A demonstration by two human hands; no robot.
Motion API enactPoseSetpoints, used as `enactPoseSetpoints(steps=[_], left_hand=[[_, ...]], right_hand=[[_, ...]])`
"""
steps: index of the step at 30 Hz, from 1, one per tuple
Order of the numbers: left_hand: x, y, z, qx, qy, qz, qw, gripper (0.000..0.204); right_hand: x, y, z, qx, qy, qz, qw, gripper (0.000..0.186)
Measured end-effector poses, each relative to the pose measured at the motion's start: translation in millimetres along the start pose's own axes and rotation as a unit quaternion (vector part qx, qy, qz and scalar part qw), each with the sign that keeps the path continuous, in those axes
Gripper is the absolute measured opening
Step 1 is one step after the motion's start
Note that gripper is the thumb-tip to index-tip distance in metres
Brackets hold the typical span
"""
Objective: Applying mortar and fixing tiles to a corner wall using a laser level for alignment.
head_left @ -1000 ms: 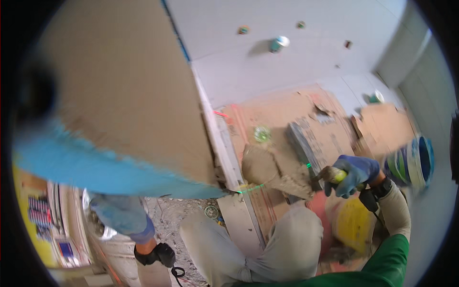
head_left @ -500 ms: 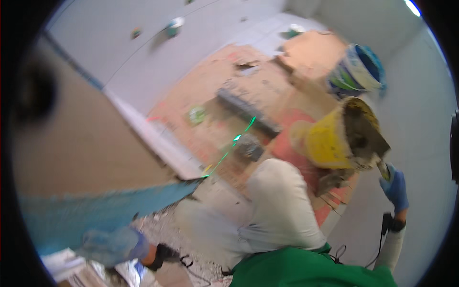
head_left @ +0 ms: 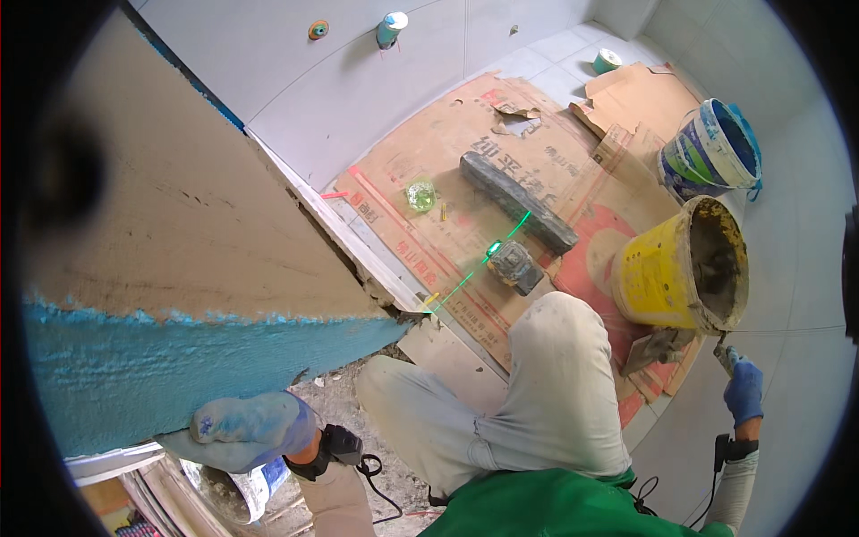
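Observation:
My right hand (head_left: 744,392), in a blue glove, is closed round the handle of a trowel (head_left: 723,354) at the rim of a yellow bucket (head_left: 646,273). Its blade is not clearly visible against the bucket. The bucket leans with its mouth towards the right, and grey-brown mortar (head_left: 714,259) coats the inside. On the left, my gloved left hand (head_left: 246,430) lies against the lower edge of the blue-coated wall face (head_left: 206,362). Its fingers stretch left along that edge, partly hidden, and nothing shows in its grasp.
Cardboard sheets (head_left: 429,268) cover the floor ahead. On them lie a laser level (head_left: 514,267) casting a green line, a long grey bar (head_left: 519,201) and a green roll (head_left: 420,195). Behind the yellow bucket stands a white-and-blue bucket (head_left: 687,161). A mortar-smeared tool (head_left: 658,349) lies near my knee.
The trowel's flat blade, plainly seen across the bucket's mouth before, has dropped out of clear sight. My right hand is slightly lower. The left hand stays by the blue edge; the view has shifted.

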State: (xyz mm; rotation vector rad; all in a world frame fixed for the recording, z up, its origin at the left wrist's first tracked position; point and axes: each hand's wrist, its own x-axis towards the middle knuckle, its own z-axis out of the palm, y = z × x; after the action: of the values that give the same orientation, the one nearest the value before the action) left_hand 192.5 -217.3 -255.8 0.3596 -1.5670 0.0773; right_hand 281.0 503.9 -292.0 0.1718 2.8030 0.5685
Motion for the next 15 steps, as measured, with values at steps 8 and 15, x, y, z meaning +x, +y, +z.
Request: enactPoseSetpoints(steps=[8, 15], left_hand=[[-8, 3, 7, -0.028, 0.021, -0.006, 0.999, 0.055], [-6, 11, 13, -0.175, -0.053, -0.104, 0.978, 0.055]], right_hand=[[-6, 10, -11, 0.003, -0.009, 0.008, 1.000, 0.046], [-65, -70, -48, 0.078, 0.066, 0.040, 0.994, 0.048]])
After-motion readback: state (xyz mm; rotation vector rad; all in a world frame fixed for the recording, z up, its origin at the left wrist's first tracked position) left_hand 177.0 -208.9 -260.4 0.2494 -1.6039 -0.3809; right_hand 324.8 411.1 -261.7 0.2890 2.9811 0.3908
